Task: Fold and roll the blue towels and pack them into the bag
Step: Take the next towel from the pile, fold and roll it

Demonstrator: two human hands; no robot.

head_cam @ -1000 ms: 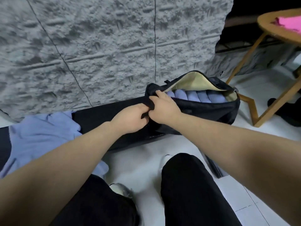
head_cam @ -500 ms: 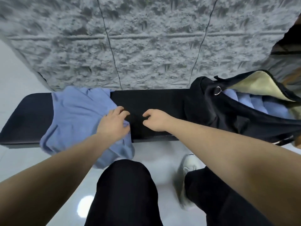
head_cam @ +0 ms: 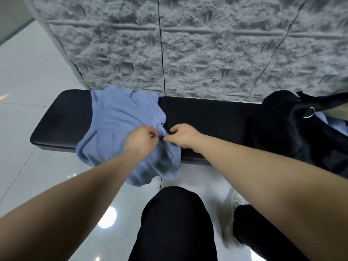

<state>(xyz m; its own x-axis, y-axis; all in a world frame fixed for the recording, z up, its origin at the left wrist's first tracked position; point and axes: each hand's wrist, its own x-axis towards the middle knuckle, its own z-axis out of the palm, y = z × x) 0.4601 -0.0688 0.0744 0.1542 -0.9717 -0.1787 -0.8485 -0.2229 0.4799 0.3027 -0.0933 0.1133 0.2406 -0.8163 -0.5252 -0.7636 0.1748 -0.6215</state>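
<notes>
A crumpled blue towel (head_cam: 120, 125) lies heaped on the left half of a black padded bench (head_cam: 207, 117), its lower part hanging over the front edge. My left hand (head_cam: 140, 140) pinches the towel's right edge with curled fingers. My right hand (head_cam: 183, 135) is right beside it, fingers curled, pinching the same edge at the fingertips. The black bag (head_cam: 278, 127) sits on the bench's right end, mostly cut off by the frame; a metal ring (head_cam: 308, 112) and a sliver of blue towel inside the bag (head_cam: 337, 125) show.
A grey textured wall (head_cam: 188, 44) rises directly behind the bench. Glossy white floor tiles (head_cam: 28, 81) spread to the left and in front. My knees in black trousers (head_cam: 175, 223) and a white shoe (head_cam: 235, 204) are below the bench.
The view swung left from the bag to the loose towel. Both hands let go of the bag's rim, moved left, and now pinch the towel's right edge.
</notes>
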